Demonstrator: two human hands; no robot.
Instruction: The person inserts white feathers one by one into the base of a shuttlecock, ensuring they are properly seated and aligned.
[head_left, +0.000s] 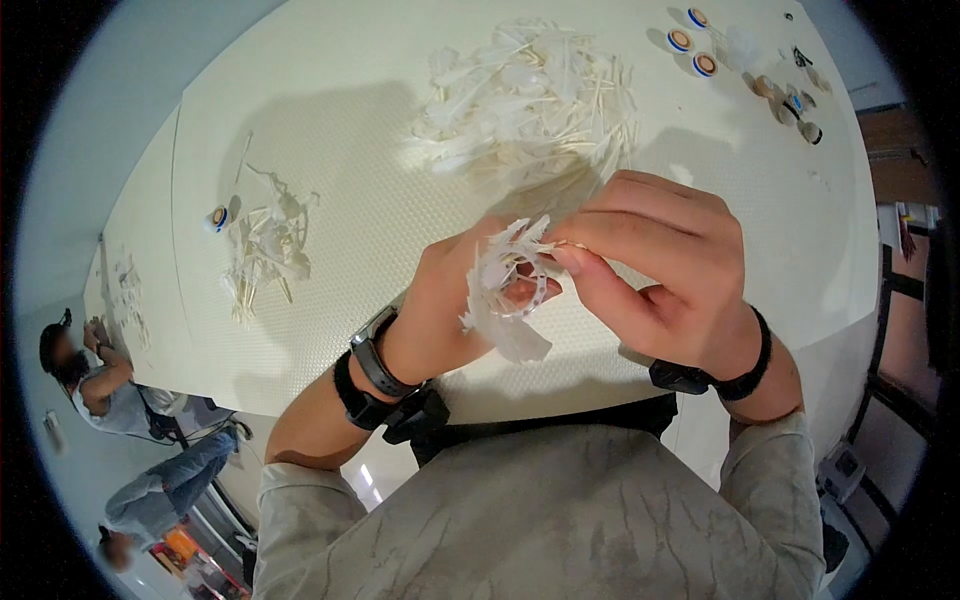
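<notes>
My left hand [440,295] is closed around a pale round ring [542,292] with small holes along its rim. Ragged white feathers [522,340] fan out around this ring. On its other side, the thumb and forefinger of my right hand [672,265] pinch a thin feather quill [566,245] at the ring's upper right edge. Some of my left fingers are hidden behind the ring and feathers. Beyond my hands lies a large heap of white feathers [530,105] with pale quills.
A smaller feather pile [268,250] lies at left beside a round blue-and-white-edged piece [215,219]. Similar round pieces [705,65] stand at the far right, near several small dark and brown items [790,110]. Another person [100,375] sits at the table's left end.
</notes>
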